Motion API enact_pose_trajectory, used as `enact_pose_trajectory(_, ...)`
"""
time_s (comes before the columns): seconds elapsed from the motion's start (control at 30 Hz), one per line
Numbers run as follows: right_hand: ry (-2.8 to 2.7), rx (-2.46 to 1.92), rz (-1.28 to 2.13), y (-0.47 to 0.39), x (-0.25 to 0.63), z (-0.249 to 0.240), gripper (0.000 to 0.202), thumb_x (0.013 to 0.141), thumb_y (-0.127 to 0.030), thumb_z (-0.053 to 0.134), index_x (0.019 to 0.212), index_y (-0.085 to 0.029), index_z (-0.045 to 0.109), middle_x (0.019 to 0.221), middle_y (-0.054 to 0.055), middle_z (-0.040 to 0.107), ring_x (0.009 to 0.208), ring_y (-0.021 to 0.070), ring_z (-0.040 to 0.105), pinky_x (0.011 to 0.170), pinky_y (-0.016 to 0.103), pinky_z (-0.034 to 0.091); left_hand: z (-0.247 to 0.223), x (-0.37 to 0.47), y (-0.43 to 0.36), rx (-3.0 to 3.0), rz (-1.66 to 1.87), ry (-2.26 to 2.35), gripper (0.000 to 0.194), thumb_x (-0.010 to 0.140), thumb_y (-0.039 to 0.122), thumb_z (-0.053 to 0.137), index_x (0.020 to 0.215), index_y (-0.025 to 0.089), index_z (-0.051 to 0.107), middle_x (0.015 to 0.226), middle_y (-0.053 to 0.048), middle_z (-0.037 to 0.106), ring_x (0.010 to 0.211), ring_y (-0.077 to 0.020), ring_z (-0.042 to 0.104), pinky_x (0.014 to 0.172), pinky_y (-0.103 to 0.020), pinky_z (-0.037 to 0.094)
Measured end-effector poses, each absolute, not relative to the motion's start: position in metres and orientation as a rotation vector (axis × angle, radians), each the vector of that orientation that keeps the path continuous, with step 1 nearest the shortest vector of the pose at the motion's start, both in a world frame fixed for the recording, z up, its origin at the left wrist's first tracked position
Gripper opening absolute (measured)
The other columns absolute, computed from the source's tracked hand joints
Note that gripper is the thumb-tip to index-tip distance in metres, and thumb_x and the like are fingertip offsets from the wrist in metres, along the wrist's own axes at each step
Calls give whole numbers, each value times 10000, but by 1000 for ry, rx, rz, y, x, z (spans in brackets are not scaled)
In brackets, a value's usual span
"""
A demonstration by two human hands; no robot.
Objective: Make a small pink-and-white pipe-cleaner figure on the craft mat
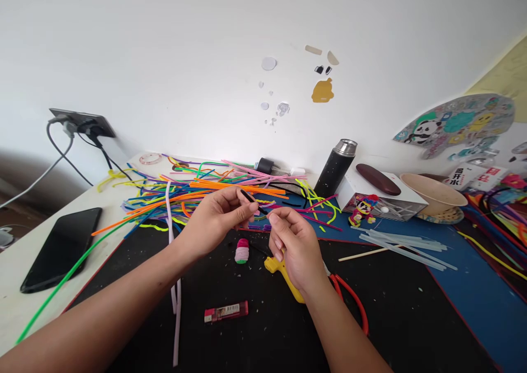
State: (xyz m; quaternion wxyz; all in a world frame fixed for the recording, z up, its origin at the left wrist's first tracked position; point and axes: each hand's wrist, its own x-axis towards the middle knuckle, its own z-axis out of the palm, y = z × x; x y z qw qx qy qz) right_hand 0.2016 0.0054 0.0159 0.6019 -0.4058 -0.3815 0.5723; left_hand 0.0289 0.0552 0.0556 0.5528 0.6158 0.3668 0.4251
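A short black pipe cleaner (248, 197) stretches between my two hands above the dark mat. My left hand (218, 214) pinches it with thumb and forefinger. Its other end sits in the closed fingertips of my right hand (294, 244). Below them stands a small pink, red and green wrapped piece (242, 251). A yellow glue gun (288, 282) lies partly hidden under my right hand, with red-handled pliers or scissors (356, 301) beside it. Nearer to me is a red lighter (226, 311).
Many coloured pipe cleaners (164, 197) are heaped at the back. A phone (61, 247) lies left, lilac strips (177, 318) on the mat. A black flask (336, 167), a white box (379, 197), a small figure (364, 211) and translucent glue sticks (407, 247) are right.
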Motion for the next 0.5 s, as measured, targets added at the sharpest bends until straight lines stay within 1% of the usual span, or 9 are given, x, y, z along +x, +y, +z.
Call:
enact_pose_trajectory(0.13,-904,-950,1317,5,201,14,289,873,-455,806,893,-205,660,506,-108,478,358,54,380,383,182,272,60,32,52,1478,995,883,466,787,575,831,748,181,586,664,29,598,604,-116,522,588,-245,446)
enact_pose_trajectory(0.5,-953,-975,1283,5,200,13,295,883,-466,781,883,-213,629,504,-107,472,362,66,385,380,186,292,58,33,52,1496,955,883,447,808,558,811,741,184,576,637,32,584,591,-118,521,586,-246,443)
